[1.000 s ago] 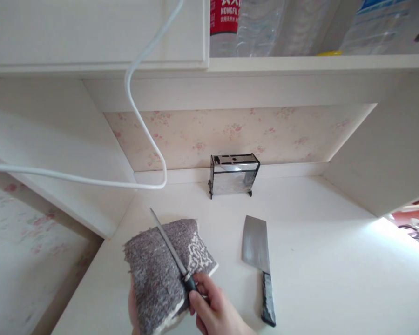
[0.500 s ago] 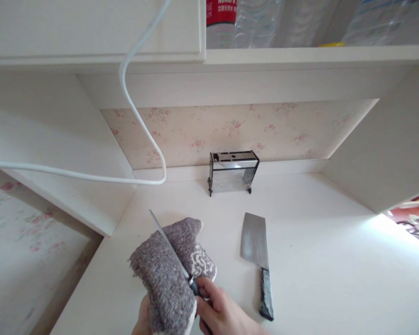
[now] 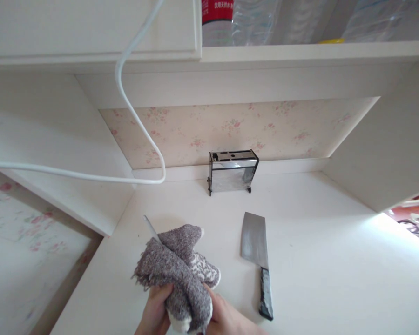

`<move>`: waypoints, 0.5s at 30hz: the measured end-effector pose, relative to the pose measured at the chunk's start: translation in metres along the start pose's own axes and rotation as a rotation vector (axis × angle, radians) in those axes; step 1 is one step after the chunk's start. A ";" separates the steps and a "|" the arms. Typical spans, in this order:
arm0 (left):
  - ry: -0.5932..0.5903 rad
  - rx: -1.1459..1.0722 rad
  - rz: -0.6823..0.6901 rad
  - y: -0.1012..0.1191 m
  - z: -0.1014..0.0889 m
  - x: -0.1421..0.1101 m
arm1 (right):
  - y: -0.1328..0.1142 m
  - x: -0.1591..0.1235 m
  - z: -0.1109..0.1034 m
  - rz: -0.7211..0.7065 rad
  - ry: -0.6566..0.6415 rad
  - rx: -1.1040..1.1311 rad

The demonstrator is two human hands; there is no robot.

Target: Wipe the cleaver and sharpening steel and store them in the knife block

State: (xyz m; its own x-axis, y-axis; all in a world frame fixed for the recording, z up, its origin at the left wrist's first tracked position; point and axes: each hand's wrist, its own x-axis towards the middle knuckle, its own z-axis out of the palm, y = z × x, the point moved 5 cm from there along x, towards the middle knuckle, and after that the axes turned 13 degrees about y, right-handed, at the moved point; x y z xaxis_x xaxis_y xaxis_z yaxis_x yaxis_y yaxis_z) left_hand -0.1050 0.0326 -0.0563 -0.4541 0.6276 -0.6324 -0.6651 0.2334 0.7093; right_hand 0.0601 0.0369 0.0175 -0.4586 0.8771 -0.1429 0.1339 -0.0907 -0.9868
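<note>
A grey-brown towel (image 3: 169, 265) with white-patterned parts is folded over a narrow-bladed knife, whose blade tip (image 3: 150, 227) sticks out at the upper left. My left hand (image 3: 156, 304) is closed on the towel from below, pressing it round the blade. My right hand (image 3: 223, 311) is closed at the handle end, its fingers mostly hidden behind the towel; the dark handle is almost wholly covered. To the right, a cleaver (image 3: 254, 239) with a black handle lies flat on the white counter, apart from both hands.
A shiny upright knife block (image 3: 233, 174) stands against the back wall. A white cable (image 3: 139, 121) hangs across the upper left. Overhead, a shelf (image 3: 300, 52) holds plastic bottles (image 3: 253, 23). White side panels (image 3: 373, 139) flank the white counter (image 3: 317, 260).
The towel has been folded over the knife, covering most of the blade and the handle. My left hand has come round to the towel's front; the right hand is further behind it.
</note>
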 end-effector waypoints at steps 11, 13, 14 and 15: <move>-0.002 -0.024 -0.080 0.015 0.026 -0.024 | 0.001 0.000 0.002 0.048 0.027 -0.027; 0.003 -0.029 -0.078 0.016 0.028 -0.026 | 0.002 0.000 0.001 0.064 0.030 -0.039; 0.004 -0.028 -0.077 0.016 0.028 -0.027 | 0.002 0.000 0.001 0.070 0.027 -0.041; 0.002 -0.025 -0.075 0.016 0.028 -0.027 | 0.003 0.000 0.000 0.073 0.023 -0.038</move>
State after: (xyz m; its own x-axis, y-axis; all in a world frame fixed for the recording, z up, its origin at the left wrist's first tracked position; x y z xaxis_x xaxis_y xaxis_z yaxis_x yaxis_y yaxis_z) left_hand -0.0870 0.0406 -0.0191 -0.4035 0.6074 -0.6843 -0.7117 0.2616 0.6519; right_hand 0.0602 0.0365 0.0149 -0.4260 0.8795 -0.2122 0.1994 -0.1376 -0.9702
